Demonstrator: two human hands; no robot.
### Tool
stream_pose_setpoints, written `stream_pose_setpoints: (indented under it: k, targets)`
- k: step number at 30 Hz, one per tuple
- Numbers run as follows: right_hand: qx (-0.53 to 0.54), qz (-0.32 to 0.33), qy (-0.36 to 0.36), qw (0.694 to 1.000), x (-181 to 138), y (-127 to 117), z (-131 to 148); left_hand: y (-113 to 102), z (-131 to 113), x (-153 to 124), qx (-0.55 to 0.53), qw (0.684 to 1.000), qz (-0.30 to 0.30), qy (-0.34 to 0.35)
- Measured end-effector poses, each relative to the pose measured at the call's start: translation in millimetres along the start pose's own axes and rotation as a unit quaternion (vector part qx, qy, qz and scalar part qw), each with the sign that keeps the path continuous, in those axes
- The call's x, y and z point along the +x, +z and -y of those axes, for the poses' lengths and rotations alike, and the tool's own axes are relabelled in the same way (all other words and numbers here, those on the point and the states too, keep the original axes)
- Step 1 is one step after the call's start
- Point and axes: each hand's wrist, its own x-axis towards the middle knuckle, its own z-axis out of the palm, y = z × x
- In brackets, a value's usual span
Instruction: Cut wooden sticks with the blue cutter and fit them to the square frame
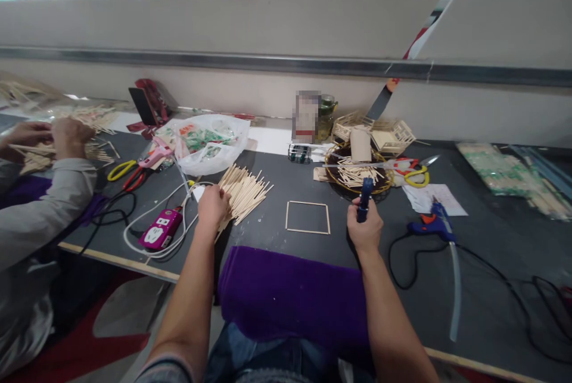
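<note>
**Left hand on the stick pile, right hand closed on a blue tool**

Thin wooden sticks (243, 192) lying in a fanned pile on the dark table (491, 287), left of centre. Left hand (213, 205) resting on the near edge of that pile, fingers curled down onto the sticks; cannot tell whether any stick is actually pinched. Just right of the pile, flat on the table, a square frame (308, 217) made of four sticks, untouched by either hand. Right hand (365, 227) to the right of the frame, wrapped tight around a blue tool (365, 192) held upright, its upper end sticking out above the fist.

Beyond the right hand, a round dark tray (333, 177) with a yellow rim, loaded with more sticks. Yellow-handled scissors (415, 173) beside it, a blue glue gun (431, 222) further right with its black cord trailing over the table. Near the left hand, a pink power strip (159, 230) with white cable looped around it, and a clear plastic bag (210, 142) behind the pile. Purple cloth (290, 293) lying over the table's near edge between the forearms. At far left, another person's hands (53, 136) on their own sticks.
</note>
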Motion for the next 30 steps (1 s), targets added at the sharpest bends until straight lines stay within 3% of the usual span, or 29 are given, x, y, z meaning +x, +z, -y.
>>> stream_pose_setpoints:
  k: [8,13,17,19,21,23,26,28,30]
  targets:
    - [0.006,0.007,0.008,1.000,-0.1,-1.3,0.6,0.3,5.3,4.1,0.035,0.999,-0.006,-0.024]
    - [0.008,0.009,0.007,1.000,-0.4,-1.1,0.1,-3.3,5.7,7.0,0.046,0.999,0.019,-0.015]
    - [0.010,0.007,0.009,1.000,-0.4,-1.6,0.9,-8.2,5.0,9.0,0.047,0.999,-0.007,-0.014]
    - [0.011,0.004,0.007,1.000,-0.3,-1.7,1.1,-10.5,5.7,10.2,0.010,1.000,-0.015,-0.006]
    - [0.013,0.004,0.007,1.000,-0.2,-1.4,0.9,-12.9,5.5,11.6,-0.092,0.996,-0.022,0.001]
    - [0.015,0.006,0.007,1.000,-0.1,-1.1,0.5,-16.1,2.8,13.2,-0.263,0.965,-0.020,0.004]
    - [0.021,0.008,0.006,1.000,0.0,-0.9,0.0,-22.6,-7.7,15.8,-0.519,0.854,0.030,0.017]
    - [0.023,0.008,0.007,1.000,0.2,-1.3,0.2,-27.0,-19.0,17.5,-0.621,0.780,0.072,0.025]
    - [0.024,0.008,0.009,1.000,0.2,-1.8,0.8,-29.8,-32.9,18.6,-0.679,0.726,0.102,0.018]
